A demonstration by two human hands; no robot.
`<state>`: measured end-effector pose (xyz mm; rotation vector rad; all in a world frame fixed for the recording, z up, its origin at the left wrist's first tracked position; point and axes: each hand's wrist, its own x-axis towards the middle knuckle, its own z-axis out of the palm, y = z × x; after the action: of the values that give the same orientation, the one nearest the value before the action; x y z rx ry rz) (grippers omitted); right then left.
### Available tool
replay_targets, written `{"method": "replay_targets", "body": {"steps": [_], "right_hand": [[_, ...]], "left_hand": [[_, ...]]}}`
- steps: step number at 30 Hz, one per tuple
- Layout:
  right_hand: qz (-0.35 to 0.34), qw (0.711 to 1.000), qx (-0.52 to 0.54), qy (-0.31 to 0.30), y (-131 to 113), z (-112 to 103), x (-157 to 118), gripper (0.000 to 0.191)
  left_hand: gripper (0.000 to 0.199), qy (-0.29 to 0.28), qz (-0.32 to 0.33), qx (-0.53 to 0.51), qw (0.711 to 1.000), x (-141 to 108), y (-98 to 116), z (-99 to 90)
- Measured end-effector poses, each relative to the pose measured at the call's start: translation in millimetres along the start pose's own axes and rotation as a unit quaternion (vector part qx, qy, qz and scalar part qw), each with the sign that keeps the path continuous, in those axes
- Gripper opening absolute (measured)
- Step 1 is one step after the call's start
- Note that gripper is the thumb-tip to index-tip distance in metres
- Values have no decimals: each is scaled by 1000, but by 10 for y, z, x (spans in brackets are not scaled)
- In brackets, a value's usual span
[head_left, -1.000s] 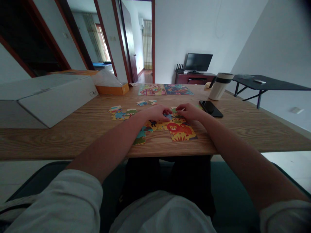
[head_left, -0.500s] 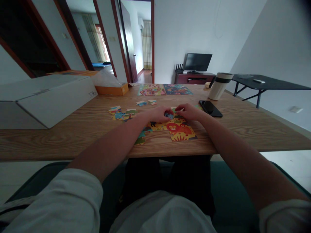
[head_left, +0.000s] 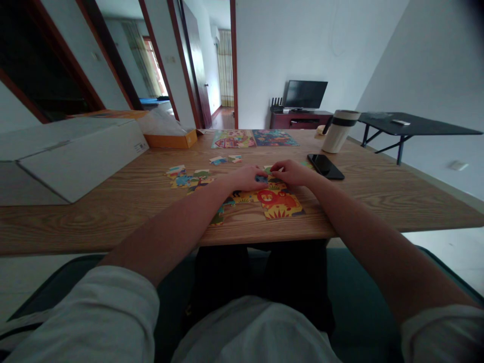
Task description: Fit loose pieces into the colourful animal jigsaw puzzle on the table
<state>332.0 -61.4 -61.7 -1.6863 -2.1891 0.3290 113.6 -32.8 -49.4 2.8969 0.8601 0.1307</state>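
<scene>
A partly joined jigsaw with a red lion section (head_left: 281, 202) lies near the table's front edge. My left hand (head_left: 249, 178) rests at its upper part, fingers curled round a bluish puzzle piece (head_left: 260, 179). Close on the right, my right hand (head_left: 290, 172) has its fingertips pressed down at the puzzle's top edge, beside a green part; whatever they pinch is too small to make out. Loose and joined pieces (head_left: 183, 180) lie left of my left hand, and two more pieces (head_left: 218, 161) sit farther back. My left forearm hides part of the puzzle.
Two colourful picture sheets (head_left: 234, 138) lie at the table's back. A black phone (head_left: 325, 167) and a cream mug (head_left: 340, 132) stand to the right. On the left are a large white box (head_left: 86, 156) and an orange box (head_left: 172, 140) holding clear plastic.
The camera view has shifted slightly. My left hand has flattened a little over the bluish piece, and both hands stay at the puzzle's upper part.
</scene>
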Motion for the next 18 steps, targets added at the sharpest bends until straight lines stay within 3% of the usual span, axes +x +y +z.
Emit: {"method": "replay_targets", "body": {"steps": [10, 13, 15, 17, 18], "right_hand": [[8, 1000, -11, 2, 2, 25, 8, 24], [11, 999, 0, 33, 1, -23, -1, 23], [29, 996, 12, 85, 25, -90, -7, 24], [64, 988, 24, 141, 84, -164, -7, 25], [84, 983, 29, 163, 126, -196, -4, 25]], "left_hand": [[51, -37, -41, 14, 998, -1, -8, -14], [51, -39, -44, 20, 998, 5, -5, -13], [47, 13, -36, 12, 999, -14, 10, -106], [37, 144, -37, -20, 989, -81, 46, -315], [31, 235, -47, -46, 970, -142, 75, -460]]}}
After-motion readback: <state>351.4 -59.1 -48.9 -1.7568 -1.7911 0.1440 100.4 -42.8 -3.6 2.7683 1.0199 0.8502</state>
